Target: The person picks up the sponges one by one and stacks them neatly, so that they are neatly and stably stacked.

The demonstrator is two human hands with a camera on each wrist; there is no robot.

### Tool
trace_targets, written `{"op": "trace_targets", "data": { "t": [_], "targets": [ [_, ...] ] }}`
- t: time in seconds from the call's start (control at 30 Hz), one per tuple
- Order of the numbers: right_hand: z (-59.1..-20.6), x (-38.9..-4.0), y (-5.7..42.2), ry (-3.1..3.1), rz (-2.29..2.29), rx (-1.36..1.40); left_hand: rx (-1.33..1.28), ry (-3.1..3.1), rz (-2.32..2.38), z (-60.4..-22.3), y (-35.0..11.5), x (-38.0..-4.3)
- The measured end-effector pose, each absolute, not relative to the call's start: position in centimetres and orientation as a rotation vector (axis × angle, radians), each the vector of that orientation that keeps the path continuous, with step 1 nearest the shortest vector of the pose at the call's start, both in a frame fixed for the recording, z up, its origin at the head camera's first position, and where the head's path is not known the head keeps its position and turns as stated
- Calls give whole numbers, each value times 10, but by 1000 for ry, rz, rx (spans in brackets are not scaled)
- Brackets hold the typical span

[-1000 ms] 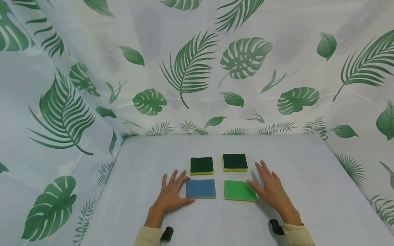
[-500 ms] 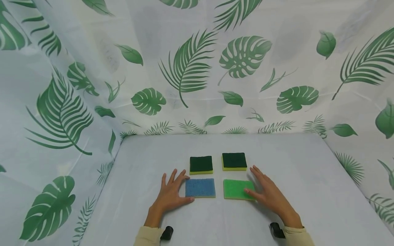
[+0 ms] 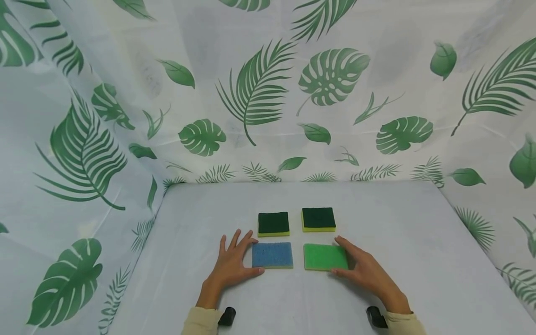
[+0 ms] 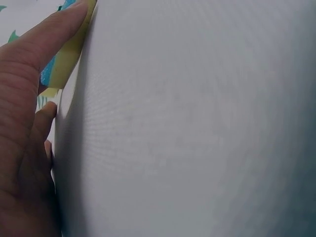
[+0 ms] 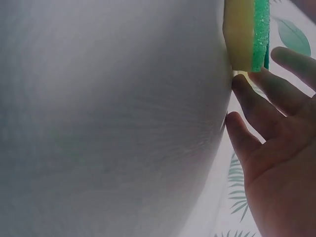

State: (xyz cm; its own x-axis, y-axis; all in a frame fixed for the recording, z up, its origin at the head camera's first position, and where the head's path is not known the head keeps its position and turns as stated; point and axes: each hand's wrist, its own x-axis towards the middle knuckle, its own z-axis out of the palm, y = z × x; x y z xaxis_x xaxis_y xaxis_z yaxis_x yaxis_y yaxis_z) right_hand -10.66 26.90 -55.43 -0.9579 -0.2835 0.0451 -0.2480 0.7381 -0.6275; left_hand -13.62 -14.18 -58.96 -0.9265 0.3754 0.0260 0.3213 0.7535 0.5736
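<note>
A blue-topped sponge (image 3: 272,255) lies flat on the white table, its yellow side showing in the left wrist view. My left hand (image 3: 230,265) pinches its left end, thumb (image 4: 64,29) along the front edge and index finger at the back corner. To the right lies a bright green-topped sponge (image 3: 324,257). Around its right end stands my right hand (image 3: 368,272), thumb at the front corner and index finger just behind the back corner. In the right wrist view, these fingers (image 5: 286,89) are spread beside the sponge's yellow and green end (image 5: 242,34).
Two yellow sponges with dark green scouring tops, a left one (image 3: 273,223) and a right one (image 3: 318,218), lie behind the front pair. The white table (image 3: 209,204) meets a leaf-printed sheet (image 3: 268,107) at the back and sides. A black wrist piece (image 3: 227,316) sits by the left sleeve.
My right hand has come left and down to the green sponge's right end, its thumb moving to the front edge and its index finger to the back. The left hand has stayed still.
</note>
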Motion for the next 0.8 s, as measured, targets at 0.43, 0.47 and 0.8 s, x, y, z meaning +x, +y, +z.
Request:
{"op": "trace_targets", "data": {
  "t": [0.43,0.47,0.8],
  "targets": [
    [-552,-106,266,2868,-1026,-439,538,2833,928,-586,-141,-136],
    [-552,-107,266,2868,-1025,-435,536,2831,924,-586,-141,-136],
    [-547,-110,262,2885,-1021,-468,560,2827,937,-587,-144,-137]
  ]
}}
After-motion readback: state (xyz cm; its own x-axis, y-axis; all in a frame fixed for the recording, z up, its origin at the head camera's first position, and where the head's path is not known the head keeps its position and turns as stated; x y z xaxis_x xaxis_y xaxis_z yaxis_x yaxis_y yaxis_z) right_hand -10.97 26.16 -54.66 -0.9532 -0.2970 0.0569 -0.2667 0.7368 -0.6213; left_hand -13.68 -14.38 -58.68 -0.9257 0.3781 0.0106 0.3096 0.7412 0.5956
